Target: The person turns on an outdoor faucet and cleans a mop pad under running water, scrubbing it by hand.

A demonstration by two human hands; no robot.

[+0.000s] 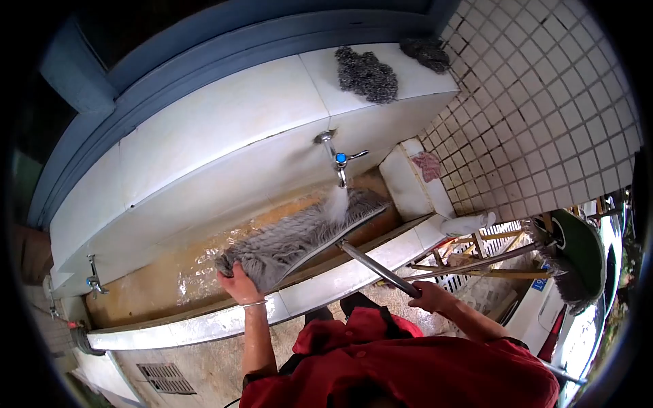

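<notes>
A wide flat mop with shaggy grey pile [292, 234] lies along the trough sink [153, 289], its pile turned up. Water runs from a tap [341, 163] onto the right part of the pile. My left hand [239, 284] grips the left end of the mop head, the fingers curled over its edge. My right hand [431, 298] is closed around the mop's metal handle [381, 270], which slants out over the sink's front rim.
Two dark scrubbing pads [367, 73] lie on the white tiled ledge [224, 98]. A pinkish cloth [427, 165] sits at the sink's right end. Another tap [95, 282] is at the left. A green mop head [575, 255] leans at right, above a floor drain grate [165, 378] at lower left.
</notes>
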